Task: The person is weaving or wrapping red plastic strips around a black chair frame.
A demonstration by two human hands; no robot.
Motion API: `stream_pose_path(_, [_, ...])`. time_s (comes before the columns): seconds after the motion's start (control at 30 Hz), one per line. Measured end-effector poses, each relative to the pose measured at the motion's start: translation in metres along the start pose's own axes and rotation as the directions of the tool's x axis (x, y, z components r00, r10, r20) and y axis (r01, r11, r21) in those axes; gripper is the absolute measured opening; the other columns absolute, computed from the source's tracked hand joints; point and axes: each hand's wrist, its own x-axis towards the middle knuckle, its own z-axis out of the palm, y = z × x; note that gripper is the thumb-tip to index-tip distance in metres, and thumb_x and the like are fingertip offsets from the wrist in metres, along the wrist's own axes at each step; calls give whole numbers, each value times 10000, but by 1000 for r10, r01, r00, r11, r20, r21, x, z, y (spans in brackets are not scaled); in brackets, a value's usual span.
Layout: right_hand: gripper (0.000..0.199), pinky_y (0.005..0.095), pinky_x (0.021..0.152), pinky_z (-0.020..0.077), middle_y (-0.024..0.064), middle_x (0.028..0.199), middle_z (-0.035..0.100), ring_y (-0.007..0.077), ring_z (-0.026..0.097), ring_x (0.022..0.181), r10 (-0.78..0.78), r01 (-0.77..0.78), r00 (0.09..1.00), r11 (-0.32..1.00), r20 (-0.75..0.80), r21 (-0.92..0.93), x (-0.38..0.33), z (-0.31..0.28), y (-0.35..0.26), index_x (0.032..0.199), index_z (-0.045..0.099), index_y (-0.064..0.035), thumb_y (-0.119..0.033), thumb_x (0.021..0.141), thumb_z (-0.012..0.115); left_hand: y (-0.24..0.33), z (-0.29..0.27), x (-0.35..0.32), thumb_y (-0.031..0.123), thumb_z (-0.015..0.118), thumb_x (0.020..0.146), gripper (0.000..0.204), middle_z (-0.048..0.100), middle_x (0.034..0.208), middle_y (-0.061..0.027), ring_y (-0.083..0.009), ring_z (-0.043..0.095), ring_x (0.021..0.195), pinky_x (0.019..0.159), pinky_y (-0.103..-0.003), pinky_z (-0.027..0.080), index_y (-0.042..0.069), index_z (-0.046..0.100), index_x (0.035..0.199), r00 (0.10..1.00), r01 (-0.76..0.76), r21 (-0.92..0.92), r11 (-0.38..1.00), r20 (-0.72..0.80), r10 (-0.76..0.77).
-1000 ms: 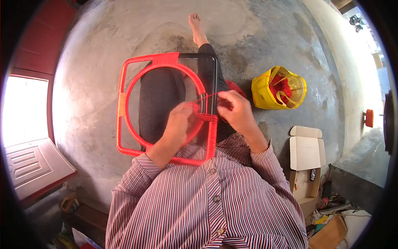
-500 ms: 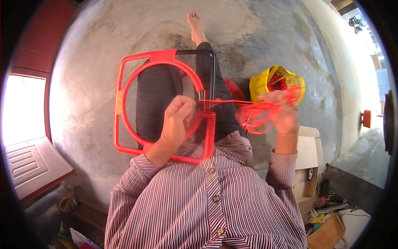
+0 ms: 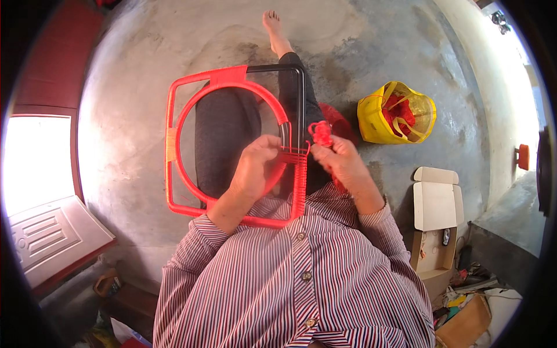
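A square frame point(image 3: 167, 188) with a round ring point(image 3: 179, 133) inside it lies over my lap. Red cord wraps most of both, while the upper right corner stays bare black metal point(image 3: 302, 104). My left hand point(image 3: 252, 168) is closed at the ring's right side, fingertips by the wrapped joint between ring and frame; the ring partly hides behind it. Just outside the frame's right bar, my right hand point(image 3: 343, 165) is closed on a bunched red cord point(image 3: 321, 133). A loop of that cord touches the right bar near the joint.
A yellow bag point(image 3: 374, 124) with red material inside stands on the floor to the right. Below it lies an open cardboard box point(image 3: 435, 206), near mixed clutter point(image 3: 464, 307). A pale panelled board point(image 3: 55, 238) leans at the left.
My right hand has come back left and in toward the frame with the cord bundle. The strand that stretched taut between frame and hand is now slack. My left hand stays at the joint.
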Motion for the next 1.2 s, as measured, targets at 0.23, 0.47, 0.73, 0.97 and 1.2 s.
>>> stream_pose_path(0.23, [172, 199, 496, 287, -64, 684, 477, 7, 357, 570, -24, 25, 998, 1000, -65, 11, -34, -27, 5, 785, 527, -93, -164, 898, 635, 8, 12, 0, 91, 476, 810, 65, 597, 727, -89, -186, 584, 579, 547, -291, 502, 48, 524, 808, 990, 111, -37, 993, -85, -114])
stream_pose_path(0.47, [177, 211, 548, 331, -85, 713, 464, 14, 384, 641, -70, 70, 998, 976, 9, -206, -59, -11, 1, 795, 548, -44, -154, 905, 632, -2, -4, -15, 60, 492, 786, 36, 599, 713, -105, -212, 588, 520, 476, -319, 499, 45, 519, 805, 996, 90, -83, 993, -13, -91])
stream_pose_path(0.73, [167, 216, 525, 326, -89, 697, 472, 12, 380, 619, -46, 74, 993, 960, 106, -271, -55, -12, 6, 843, 578, -37, -177, 904, 646, 1, -1, -7, 121, 388, 784, 258, 607, 763, -185, -248, 539, 470, 450, -326, 461, -28, 531, 939, 976, 196, -44, 980, 104, -191])
stream_pose_path(0.97, [158, 219, 615, 401, -75, 723, 501, 20, 429, 707, 13, 18, 995, 953, 101, -301, -52, -9, 4, 904, 604, -15, -168, 901, 641, 3, 4, -8, 99, 397, 724, 202, 597, 738, -184, -247, 504, 460, 403, -326, 425, 6, 511, 862, 983, 184, 24, 983, 2, -184])
stream_pose_path(1.2, [185, 228, 636, 408, -57, 736, 523, 36, 441, 705, 50, -9, 992, 946, 118, -325, -56, -15, 17, 941, 611, 15, -164, 897, 631, -2, 8, -11, 75, 407, 666, 155, 579, 680, -179, -259, 487, 424, 387, -357, 406, 60, 477, 803, 981, 192, 75, 979, -23, -190])
